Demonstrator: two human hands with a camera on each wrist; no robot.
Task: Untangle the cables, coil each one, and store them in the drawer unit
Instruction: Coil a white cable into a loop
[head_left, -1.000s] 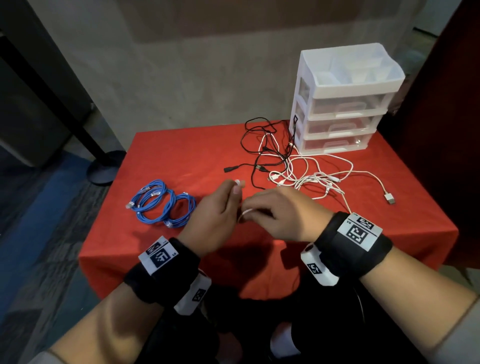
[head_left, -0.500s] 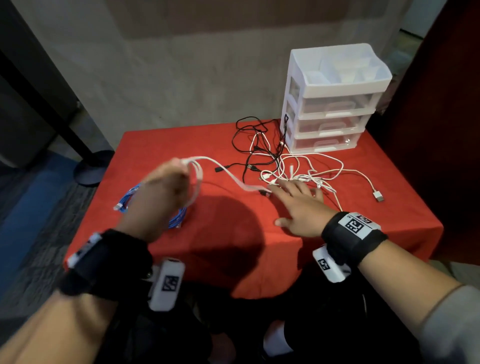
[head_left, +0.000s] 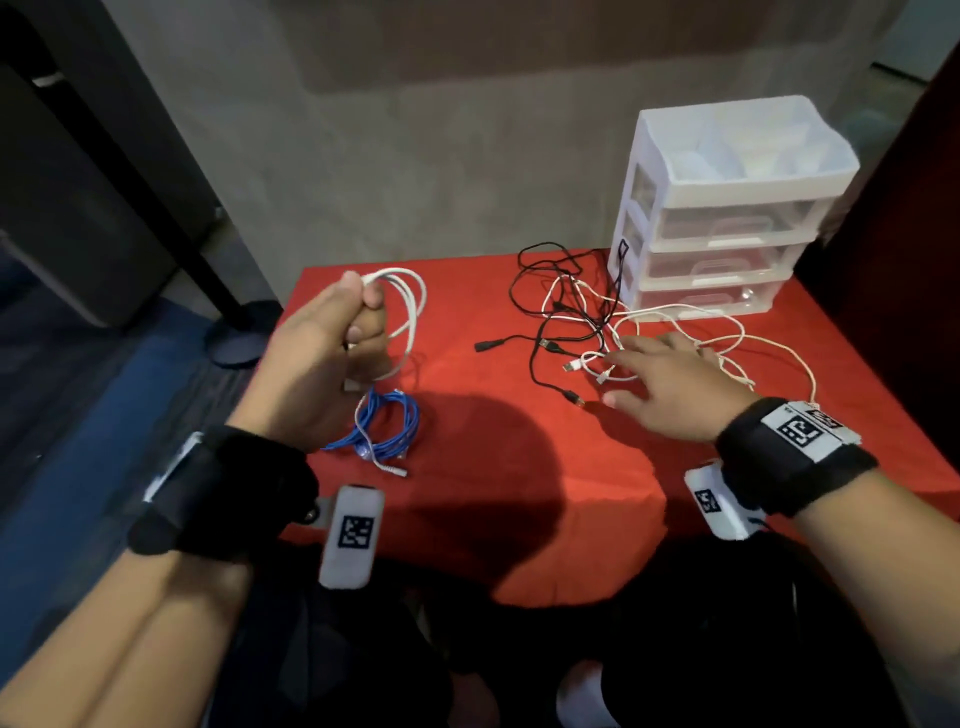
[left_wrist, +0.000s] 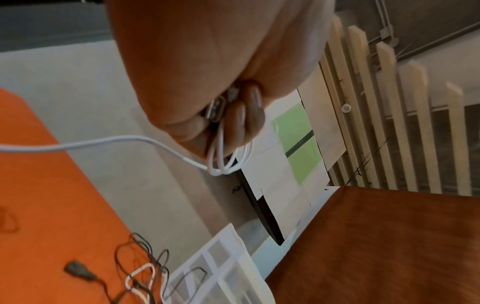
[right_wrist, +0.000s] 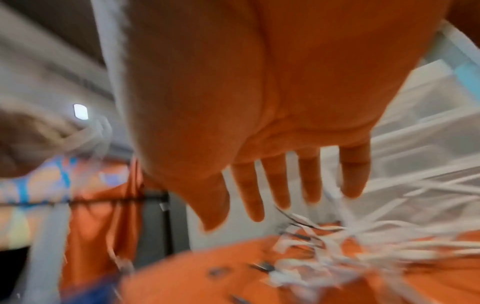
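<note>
Inside left hand (left_wrist: 213, 67): plug (left_wrist: 217, 109), hidden overhead.

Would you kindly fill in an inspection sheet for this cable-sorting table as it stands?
Surface: red tablecloth covers the table.
Job's things: white drawer unit at the far right corner, all three drawers closed; blue cable coiled on the cloth.
Clutter: nothing seen.
Grippers: left hand grips a coiled white cable above the table; right hand flat, fingers spread over the tangle.
Cables: black and white cables lie tangled in front of the drawer unit.
Surroundings: grey wall behind; dark stand base on the floor at left.
</note>
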